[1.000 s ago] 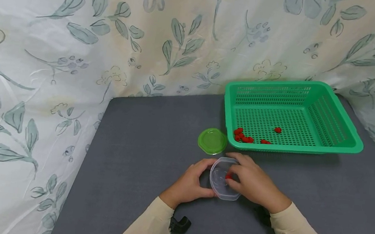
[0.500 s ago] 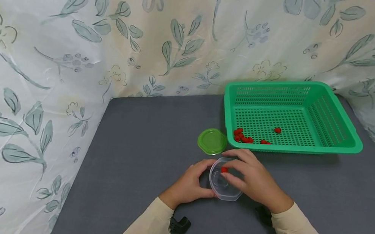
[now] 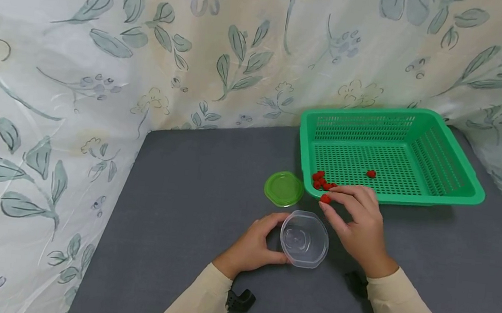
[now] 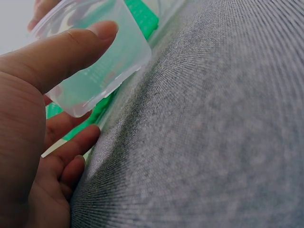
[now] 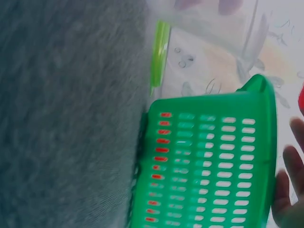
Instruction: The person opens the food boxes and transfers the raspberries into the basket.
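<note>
Right hand point(image 3: 360, 224): thumb and forefinger pinch one small red piece point(image 3: 325, 199); the other fingers are loosely extended. The hand hangs above the grey table point(image 3: 192, 186), between the clear container point(image 3: 304, 238) and the near wall of the green basket point(image 3: 416, 197). The pinched piece sits just outside the basket's near left corner, above the container's far rim and clear of it. In the right wrist view only fingertips show at the right edge, with a red blur beside them; the grip itself is not readable there.

Left hand point(image 3: 253, 246): curled round the container's left side, thumb on the near wall, fingers on the far side. The left wrist view confirms it, with the thumb point(image 4: 71, 45) pressed flat on the clear wall and the container point(image 4: 95, 57) tilted off the grey surface on one edge.

Container: clear plastic, faceted rim, open-topped, no contents visible inside. It sits on the table in front of the person, near the basket's front left corner.

Green lid point(image 3: 284, 188): flat on the table, just beyond the container and just left of the basket.

Basket: perforated, holds a cluster of red pieces point(image 3: 320, 180) in its near left corner and a single piece point(image 3: 370, 173) further in.
</note>
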Action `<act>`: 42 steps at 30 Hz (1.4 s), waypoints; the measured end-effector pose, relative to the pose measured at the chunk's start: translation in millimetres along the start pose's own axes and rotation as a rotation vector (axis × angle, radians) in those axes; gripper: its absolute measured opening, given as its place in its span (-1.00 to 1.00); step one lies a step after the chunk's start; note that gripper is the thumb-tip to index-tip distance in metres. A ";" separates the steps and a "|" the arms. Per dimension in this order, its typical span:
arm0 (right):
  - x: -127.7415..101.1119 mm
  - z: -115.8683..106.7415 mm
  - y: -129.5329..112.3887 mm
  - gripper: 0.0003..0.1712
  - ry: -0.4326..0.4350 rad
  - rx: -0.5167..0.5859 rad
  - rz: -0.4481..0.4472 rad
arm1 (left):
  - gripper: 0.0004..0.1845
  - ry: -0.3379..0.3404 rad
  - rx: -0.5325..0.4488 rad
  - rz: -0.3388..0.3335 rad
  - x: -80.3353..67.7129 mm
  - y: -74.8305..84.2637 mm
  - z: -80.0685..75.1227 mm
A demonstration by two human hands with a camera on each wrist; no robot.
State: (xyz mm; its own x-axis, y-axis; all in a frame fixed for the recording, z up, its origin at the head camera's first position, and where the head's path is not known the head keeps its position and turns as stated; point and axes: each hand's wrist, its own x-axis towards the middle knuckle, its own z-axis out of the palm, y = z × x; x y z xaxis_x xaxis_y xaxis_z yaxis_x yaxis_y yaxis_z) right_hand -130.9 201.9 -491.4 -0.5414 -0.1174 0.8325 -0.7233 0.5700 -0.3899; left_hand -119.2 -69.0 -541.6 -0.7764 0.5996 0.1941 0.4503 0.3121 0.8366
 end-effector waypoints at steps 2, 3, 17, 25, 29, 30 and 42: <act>-0.7 -0.5 4.4 -0.46 0.047 -0.020 0.021 | -0.03 0.001 -0.002 0.000 0.3 -0.9 0.8; -1.4 -0.7 6.5 -0.45 0.067 -0.029 0.033 | -0.03 -0.002 -0.001 -0.001 0.4 -1.6 1.2; -9.6 -6.6 15.9 -0.70 0.107 -0.115 0.174 | -0.01 -0.015 -0.003 -0.018 -0.3 0.1 3.5; -11.3 -8.0 15.6 -0.63 0.103 -0.106 0.195 | -0.02 -0.010 -0.021 -0.032 0.5 -0.1 6.1; -12.0 -5.2 17.2 -0.65 0.103 -0.095 0.196 | -0.02 -0.003 -0.016 -0.029 0.7 -2.9 5.5; -12.3 -4.3 17.5 -0.66 0.104 -0.091 0.196 | -0.02 0.001 -0.014 -0.024 0.6 -3.9 5.6; -2.6 -8.7 9.6 -0.53 0.009 -0.038 0.187 | 0.35 -0.037 -0.080 -0.127 -6.3 -1.0 -6.4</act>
State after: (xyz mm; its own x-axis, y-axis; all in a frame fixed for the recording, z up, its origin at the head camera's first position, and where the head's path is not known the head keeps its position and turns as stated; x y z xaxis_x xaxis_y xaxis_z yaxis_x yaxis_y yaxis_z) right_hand -132.6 214.8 -493.9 -0.6610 0.0007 0.7504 -0.5934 0.6116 -0.5232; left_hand -117.6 -77.8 -540.4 -0.8076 0.5860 0.0663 0.3118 0.3288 0.8915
